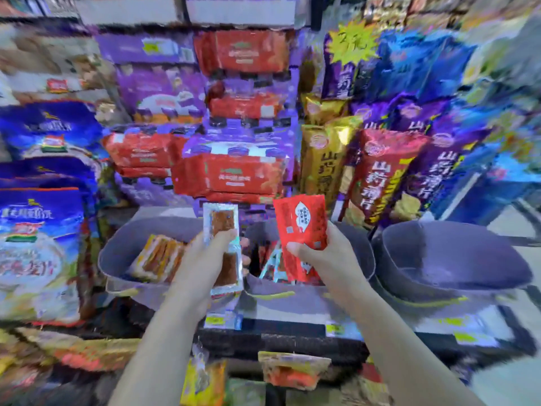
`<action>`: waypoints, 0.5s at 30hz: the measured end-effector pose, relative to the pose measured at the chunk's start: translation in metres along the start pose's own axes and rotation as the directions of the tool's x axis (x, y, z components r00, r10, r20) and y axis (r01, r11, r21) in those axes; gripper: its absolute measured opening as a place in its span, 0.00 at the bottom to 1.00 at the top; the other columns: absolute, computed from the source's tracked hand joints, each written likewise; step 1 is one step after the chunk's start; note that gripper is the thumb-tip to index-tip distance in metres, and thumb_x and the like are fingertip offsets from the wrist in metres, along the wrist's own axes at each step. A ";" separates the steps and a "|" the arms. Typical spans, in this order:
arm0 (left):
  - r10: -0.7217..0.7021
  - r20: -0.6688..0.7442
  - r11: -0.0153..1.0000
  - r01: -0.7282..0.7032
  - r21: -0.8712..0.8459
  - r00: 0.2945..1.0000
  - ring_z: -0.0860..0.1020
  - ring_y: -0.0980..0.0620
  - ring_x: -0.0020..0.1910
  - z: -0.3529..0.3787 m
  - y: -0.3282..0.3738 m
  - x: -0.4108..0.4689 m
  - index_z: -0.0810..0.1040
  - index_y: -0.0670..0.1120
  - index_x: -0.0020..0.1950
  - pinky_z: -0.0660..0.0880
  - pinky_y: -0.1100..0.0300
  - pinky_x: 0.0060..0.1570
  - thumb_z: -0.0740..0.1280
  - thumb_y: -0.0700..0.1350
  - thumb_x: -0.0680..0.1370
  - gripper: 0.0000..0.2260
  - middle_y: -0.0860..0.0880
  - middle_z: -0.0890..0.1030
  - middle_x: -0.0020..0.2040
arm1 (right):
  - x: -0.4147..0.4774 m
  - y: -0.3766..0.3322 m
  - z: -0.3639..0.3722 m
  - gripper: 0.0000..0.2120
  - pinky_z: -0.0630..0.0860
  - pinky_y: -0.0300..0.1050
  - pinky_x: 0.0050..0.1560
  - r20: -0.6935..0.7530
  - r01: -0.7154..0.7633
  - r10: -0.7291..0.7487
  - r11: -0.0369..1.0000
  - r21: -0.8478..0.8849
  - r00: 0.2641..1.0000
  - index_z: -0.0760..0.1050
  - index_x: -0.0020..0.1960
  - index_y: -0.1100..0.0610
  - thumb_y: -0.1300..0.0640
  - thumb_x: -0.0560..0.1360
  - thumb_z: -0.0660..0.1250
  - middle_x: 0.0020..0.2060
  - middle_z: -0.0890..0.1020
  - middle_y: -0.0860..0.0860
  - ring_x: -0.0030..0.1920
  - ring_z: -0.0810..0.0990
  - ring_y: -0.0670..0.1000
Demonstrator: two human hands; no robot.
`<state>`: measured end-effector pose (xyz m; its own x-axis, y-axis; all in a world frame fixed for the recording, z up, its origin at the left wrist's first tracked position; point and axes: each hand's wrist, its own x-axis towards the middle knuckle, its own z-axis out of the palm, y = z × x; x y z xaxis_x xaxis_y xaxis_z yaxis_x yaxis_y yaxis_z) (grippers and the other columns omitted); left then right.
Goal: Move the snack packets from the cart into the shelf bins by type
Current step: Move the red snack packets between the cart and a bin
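Two packets are held up side by side over the grey shelf bins, one per hand. The left hand (pixel 202 259) is curled round a clear-windowed packet (pixel 221 221), thumb across its front. A flat brown strip is visible through the film, which is edged in silvery foil. The right hand (pixel 328 253) pinches a red packet (pixel 301 224) by its lower half, thumb in front. This wrapper is glossy and rectangular, with a white printed panel.

The placement appears to be set by type. The red packet is held over the middle bin (pixel 292 293), where red packets (pixel 270 256) already lie. The clear one is held by the right rim of the left bin (pixel 114 259), which holds similar brown-strip packets (pixel 158 256). Both are judged ready for release.

A third bin (pixel 439 244), of the same rounded matte grey plastic, stands to the right. Further packets (pixel 292 370) are seen low in frame, presumably in the cart, but that region is blurred.
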<state>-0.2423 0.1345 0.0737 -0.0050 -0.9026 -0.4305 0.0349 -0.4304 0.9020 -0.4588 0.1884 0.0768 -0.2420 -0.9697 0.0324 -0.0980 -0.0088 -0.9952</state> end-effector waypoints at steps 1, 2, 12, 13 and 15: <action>-0.005 0.002 1.000 0.005 0.022 1.000 0.86 0.35 0.46 0.010 0.001 0.003 0.86 0.49 0.59 0.83 0.35 0.44 0.70 0.60 0.73 0.20 0.37 0.87 0.52 | 0.005 0.004 -0.011 0.17 0.84 0.55 0.52 -0.022 -0.015 0.015 1.000 -0.006 1.000 0.79 0.57 0.49 0.61 0.72 0.79 0.47 0.88 0.48 0.48 0.87 0.49; 0.006 0.012 0.998 -0.006 0.059 1.000 0.86 0.35 0.49 0.020 0.005 0.006 0.86 0.49 0.58 0.83 0.33 0.48 0.70 0.59 0.73 0.20 0.39 0.88 0.52 | 0.010 0.009 -0.020 0.17 0.84 0.55 0.53 -0.035 -0.034 0.034 0.999 -0.010 0.999 0.79 0.58 0.49 0.60 0.73 0.79 0.48 0.88 0.47 0.49 0.87 0.49; 0.091 0.139 0.964 -0.123 0.237 0.986 0.83 0.62 0.49 0.080 -0.006 0.059 0.83 0.55 0.53 0.77 0.61 0.48 0.69 0.52 0.84 0.04 0.60 0.86 0.52 | 0.046 0.053 -0.047 0.17 0.83 0.49 0.54 -0.076 -0.222 0.219 0.975 -0.023 0.973 0.78 0.61 0.42 0.48 0.75 0.77 0.51 0.87 0.39 0.50 0.86 0.43; 0.098 0.149 0.962 -0.132 0.237 0.984 0.84 0.60 0.51 0.081 -0.010 0.064 0.84 0.54 0.54 0.79 0.60 0.50 0.69 0.50 0.84 0.04 0.57 0.87 0.54 | 0.049 0.056 -0.047 0.15 0.83 0.48 0.52 -0.067 -0.250 0.248 0.968 -0.029 0.966 0.78 0.60 0.41 0.47 0.75 0.77 0.51 0.87 0.39 0.49 0.86 0.42; 0.107 0.164 0.955 -0.147 0.258 0.981 0.85 0.52 0.55 0.084 -0.017 0.076 0.85 0.50 0.55 0.80 0.53 0.58 0.70 0.45 0.84 0.04 0.52 0.88 0.54 | 0.055 0.063 -0.045 0.11 0.82 0.43 0.48 -0.056 -0.312 0.308 0.947 -0.077 0.950 0.79 0.58 0.42 0.48 0.76 0.75 0.49 0.87 0.38 0.47 0.86 0.40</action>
<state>-0.3269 0.0728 0.0285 -0.1650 -0.9328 -0.3203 -0.2234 -0.2810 0.9334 -0.5219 0.1457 0.0198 -0.3143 -0.9099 -0.2705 -0.0919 0.3128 -0.9454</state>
